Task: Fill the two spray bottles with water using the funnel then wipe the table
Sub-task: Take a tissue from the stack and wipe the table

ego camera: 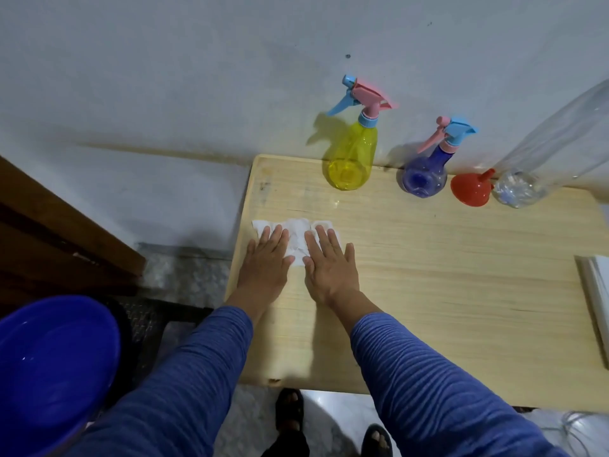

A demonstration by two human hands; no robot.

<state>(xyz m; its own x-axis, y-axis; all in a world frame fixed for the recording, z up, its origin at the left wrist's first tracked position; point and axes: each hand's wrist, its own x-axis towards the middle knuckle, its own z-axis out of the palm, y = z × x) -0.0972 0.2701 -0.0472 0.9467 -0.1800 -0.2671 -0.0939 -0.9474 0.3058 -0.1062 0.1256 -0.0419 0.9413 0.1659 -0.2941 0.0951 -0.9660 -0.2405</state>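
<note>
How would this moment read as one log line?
step: wiping | left hand, right hand: flat on white cloth | table | spray bottles capped

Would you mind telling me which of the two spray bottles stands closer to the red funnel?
The blue spray bottle, with the blue trigger head, stands right beside the funnel; the yellow spray bottle stands farther left.

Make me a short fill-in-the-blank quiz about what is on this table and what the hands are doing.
1. Both hands, left hand and right hand, press flat on a white ____.
2. The funnel is coloured ____.
3. The yellow spray bottle stands to the ____ of the blue spray bottle.
4. The bottles stand at the table edge nearest the ____.

Missing words: cloth; red; left; wall.
</note>
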